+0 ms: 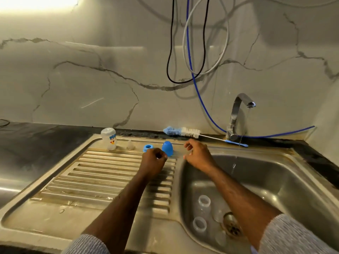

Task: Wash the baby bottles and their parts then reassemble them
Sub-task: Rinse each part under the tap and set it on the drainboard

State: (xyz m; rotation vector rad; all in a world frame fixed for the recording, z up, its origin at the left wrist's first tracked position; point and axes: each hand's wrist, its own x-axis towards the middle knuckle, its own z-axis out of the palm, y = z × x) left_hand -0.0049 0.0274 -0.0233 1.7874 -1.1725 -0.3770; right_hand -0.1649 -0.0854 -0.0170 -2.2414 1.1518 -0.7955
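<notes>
Premises: a kitchen, probably domestic. Evidence: stainless steel sink (275, 180) with ribbed drainboard (110, 176), chrome tap (238, 114) at far right, dark countertop (36, 140), marble-patterned wall (91, 79), loose cables (183, 52) hanging.

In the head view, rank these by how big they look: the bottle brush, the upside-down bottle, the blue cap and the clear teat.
1. bottle brush, longest by far
2. upside-down bottle
3. blue cap
4. clear teat
All four sit at a similar distance along the drainboard's back.

Three bottles (108, 138), one teat (130, 145), ring (147, 147), cap (167, 148), brush (183, 132).
</notes>
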